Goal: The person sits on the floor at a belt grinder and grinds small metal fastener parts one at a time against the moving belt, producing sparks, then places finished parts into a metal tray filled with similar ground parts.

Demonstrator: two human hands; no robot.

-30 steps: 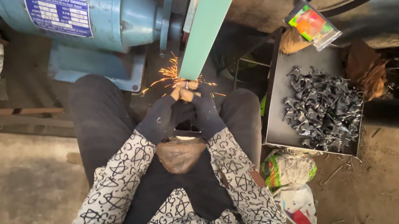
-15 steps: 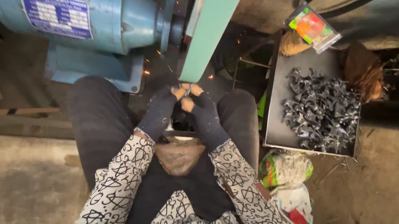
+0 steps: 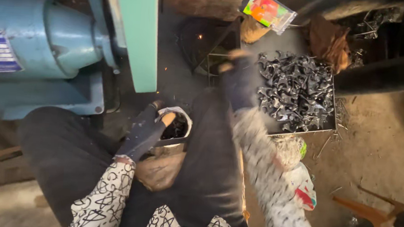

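Head view, only one there is: looks like one piece is finished and the next is about to get picked. The left hand (image 3: pixel 146 129) in its dark fingerless glove sits over the small container of dark bits (image 3: pixel 177 124) between the knees, fingers loosely curled; can't tell if it's pinching anything. The right hand (image 3: pixel 238 79) is blurred, stretched out at the edge of the tray of metal parts (image 3: pixel 301 94), fingers spread-ish, nothing visibly gripped. That tray is piled full, so I'd say plenty left to grind. Versus a second ago: both hands were pressed together at the green belt (image 3: pixel 137 35) throwing sparks, now they're apart and off it, only a stray spark or two.
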